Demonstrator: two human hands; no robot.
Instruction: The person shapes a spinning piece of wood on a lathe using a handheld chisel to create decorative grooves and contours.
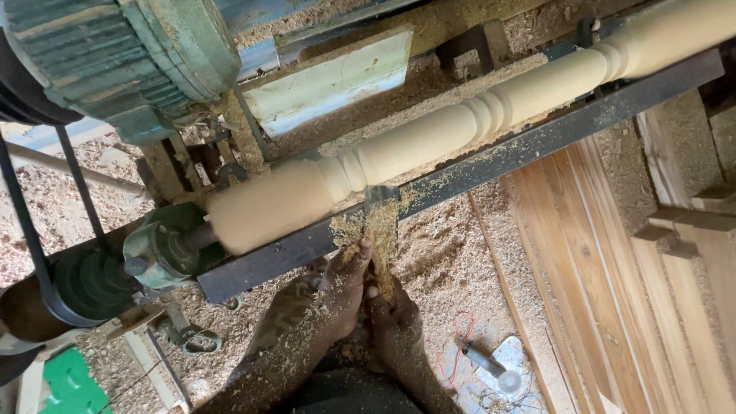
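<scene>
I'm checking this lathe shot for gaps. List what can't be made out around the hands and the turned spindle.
- Tool: in the head view, wood shavings bury whatever the left hand and right hand press at the tool rest.
- Turned spindle: far end cut off by the top right edge.
- Spindle's thick end: blurred by spinning.
- Drive belt: leaves the left edge.

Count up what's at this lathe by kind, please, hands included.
Hands: 2, left hand and right hand
Turned wooden spindle: 1
Dark metal rest bar: 1
Green motor: 1
Drive belt: 1
Total: 6
</scene>
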